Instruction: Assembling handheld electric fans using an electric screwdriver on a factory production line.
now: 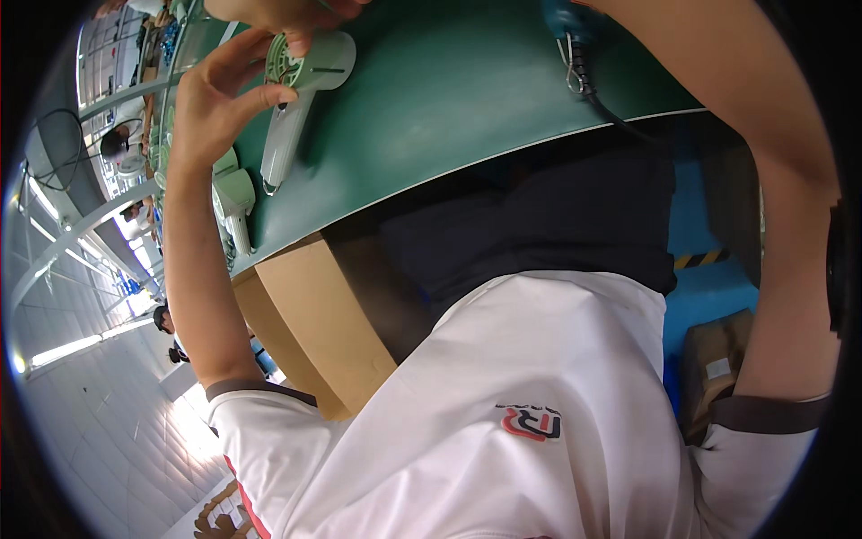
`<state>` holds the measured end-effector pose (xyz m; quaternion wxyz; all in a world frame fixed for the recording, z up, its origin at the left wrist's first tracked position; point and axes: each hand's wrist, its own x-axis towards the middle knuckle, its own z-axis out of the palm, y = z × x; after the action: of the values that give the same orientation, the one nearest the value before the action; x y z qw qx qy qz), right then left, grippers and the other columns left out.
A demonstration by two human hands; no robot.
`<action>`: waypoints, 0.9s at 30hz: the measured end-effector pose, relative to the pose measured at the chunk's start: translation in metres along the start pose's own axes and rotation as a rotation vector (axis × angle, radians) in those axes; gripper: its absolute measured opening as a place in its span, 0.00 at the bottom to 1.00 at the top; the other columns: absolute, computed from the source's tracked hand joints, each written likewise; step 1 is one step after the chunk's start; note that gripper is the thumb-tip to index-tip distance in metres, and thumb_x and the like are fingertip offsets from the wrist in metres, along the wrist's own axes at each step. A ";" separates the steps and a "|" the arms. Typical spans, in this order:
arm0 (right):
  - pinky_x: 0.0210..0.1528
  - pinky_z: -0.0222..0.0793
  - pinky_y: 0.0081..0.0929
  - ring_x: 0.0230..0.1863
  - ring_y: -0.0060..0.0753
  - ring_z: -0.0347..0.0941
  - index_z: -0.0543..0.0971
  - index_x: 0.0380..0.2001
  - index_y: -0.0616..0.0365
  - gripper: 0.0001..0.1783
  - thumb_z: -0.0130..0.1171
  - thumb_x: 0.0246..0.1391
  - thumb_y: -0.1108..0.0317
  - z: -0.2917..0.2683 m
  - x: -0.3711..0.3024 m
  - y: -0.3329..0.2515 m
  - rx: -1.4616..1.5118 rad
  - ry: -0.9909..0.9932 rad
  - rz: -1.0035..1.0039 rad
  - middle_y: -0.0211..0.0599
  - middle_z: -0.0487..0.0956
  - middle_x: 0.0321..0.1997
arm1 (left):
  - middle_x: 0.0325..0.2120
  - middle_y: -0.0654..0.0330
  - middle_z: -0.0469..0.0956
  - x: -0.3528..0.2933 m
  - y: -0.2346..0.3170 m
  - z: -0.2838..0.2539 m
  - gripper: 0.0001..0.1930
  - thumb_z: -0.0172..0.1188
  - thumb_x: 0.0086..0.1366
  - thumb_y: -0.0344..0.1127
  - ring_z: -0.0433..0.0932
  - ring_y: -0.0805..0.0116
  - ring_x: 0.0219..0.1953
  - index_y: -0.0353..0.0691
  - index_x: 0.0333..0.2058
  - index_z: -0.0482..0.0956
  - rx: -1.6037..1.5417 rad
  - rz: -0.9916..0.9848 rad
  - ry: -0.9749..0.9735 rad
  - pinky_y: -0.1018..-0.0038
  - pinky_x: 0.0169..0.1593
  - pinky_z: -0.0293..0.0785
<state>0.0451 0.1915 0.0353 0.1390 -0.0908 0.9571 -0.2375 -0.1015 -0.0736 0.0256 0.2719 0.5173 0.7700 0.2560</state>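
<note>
Green-topped bench (pixel 467 117) with a pale front edge, curving across the upper frame; workshop floor and metal framing visible far to the left. Left hand (pixel 211 99) raised over the bench, fingers (pixel 235 52) spread fairly wide, thumb tip pressed against the rim of a round, pale green disc part (pixel 285 61). Disc seated at the head of a white handheld device (pixel 301 103), handle trailing down and away from the fingers, lying on the bench. Right hand (pixel 287 13) at the very top edge, mostly cut off by the frame, fingertips resting on the upper side of the same device head; cannot tell how tightly closed. Second white device (pixel 235 202) of similar shape below the left wrist, near the bench edge, apart from both hands. Blue tool (pixel 570 27) with a metal clip and a dark cable lying well to the right of the fingers, beside the right forearm. Brown cardboard box (pixel 314 323) under the bench edge, below the left forearm. White shirt with dark cuffs filling the lower frame
</note>
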 end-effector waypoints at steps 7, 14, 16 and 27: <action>0.46 0.86 0.34 0.41 0.43 0.85 0.79 0.51 0.75 0.30 0.73 0.55 0.59 0.005 0.004 -0.061 -0.075 -0.067 -0.065 0.55 0.85 0.44 | 0.43 0.48 0.85 0.003 0.061 0.030 0.36 0.80 0.50 0.28 0.84 0.65 0.44 0.21 0.56 0.74 0.111 -0.151 0.118 0.70 0.48 0.81; 0.47 0.86 0.36 0.44 0.43 0.85 0.78 0.56 0.71 0.31 0.74 0.55 0.62 -0.003 0.018 -0.068 -0.035 -0.165 0.024 0.56 0.84 0.46 | 0.32 0.53 0.87 -0.007 0.086 0.055 0.34 0.80 0.52 0.33 0.86 0.68 0.34 0.22 0.54 0.76 0.148 -0.360 0.289 0.75 0.39 0.79; 0.47 0.87 0.36 0.44 0.43 0.85 0.76 0.58 0.70 0.33 0.74 0.54 0.62 -0.002 0.017 -0.069 -0.047 -0.205 0.039 0.56 0.84 0.45 | 0.28 0.54 0.86 -0.008 0.101 0.065 0.34 0.80 0.51 0.37 0.85 0.70 0.31 0.23 0.52 0.77 0.197 -0.356 0.350 0.75 0.37 0.78; 0.39 0.83 0.33 0.39 0.39 0.84 0.77 0.56 0.70 0.32 0.74 0.52 0.63 -0.007 0.020 -0.106 -0.397 -0.223 0.062 0.51 0.85 0.37 | 0.39 0.51 0.83 -0.023 0.040 0.022 0.39 0.79 0.48 0.32 0.82 0.67 0.42 0.27 0.58 0.71 -0.252 -0.132 0.207 0.71 0.48 0.77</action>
<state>0.0352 0.0970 0.0874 0.2304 -0.1125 0.9661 -0.0285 -0.0530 -0.0790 0.0397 0.2701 0.3983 0.7880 0.3839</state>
